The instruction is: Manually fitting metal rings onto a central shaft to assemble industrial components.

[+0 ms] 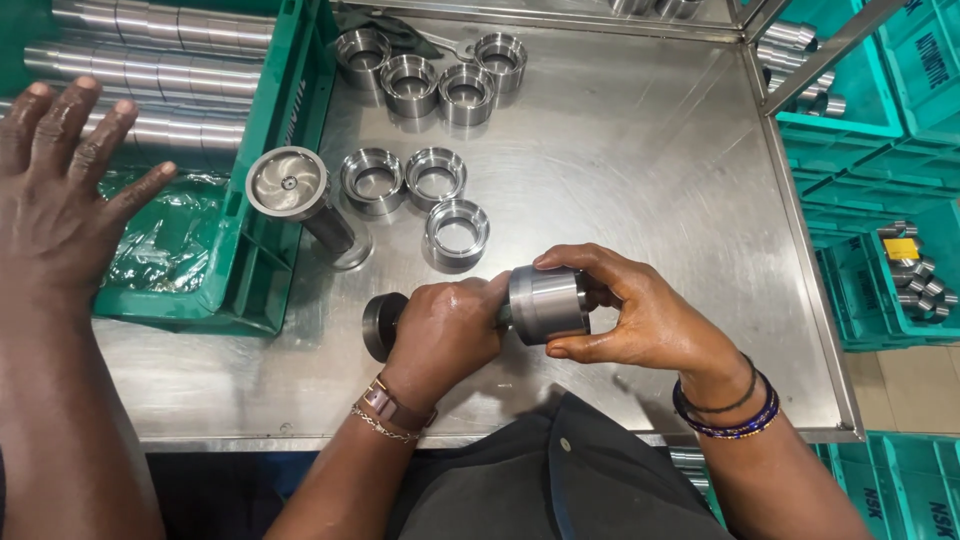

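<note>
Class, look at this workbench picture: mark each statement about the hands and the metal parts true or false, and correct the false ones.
1. The right hand grips a metal ring. True.
2. The left hand rests flat on the steel table. False: it is closed around a dark-ended gauge tool that goes into the ring.
3. Seven loose rings lie on the table. True: four in the back row, three nearer.
4. The crate on the left is red. False: it is green.
5. A co-worker's hand is above that crate. True.
</note>
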